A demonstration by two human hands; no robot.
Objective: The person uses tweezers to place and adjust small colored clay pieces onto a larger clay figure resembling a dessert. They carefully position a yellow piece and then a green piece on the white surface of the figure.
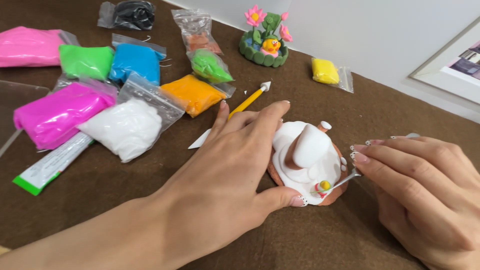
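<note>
A white clay figure (309,150) sits on a round brown clay base (336,196) on the brown felt table. My left hand (235,165) wraps around its left side, thumb against the front edge. My right hand (425,185) pinches a thin metal tool (345,180) whose tip touches a small yellow and red clay piece (324,186) at the figure's front. A yellow sculpting tool (248,101) with a white tip lies behind my left hand.
Bags of clay lie at the left: pink (27,46), magenta (57,114), white (125,127), green (86,61), blue (135,62), orange (192,93), black (131,14). A yellow bag (326,71) and a finished flower-and-duck model (265,42) sit at the back. A tube (50,165) lies left.
</note>
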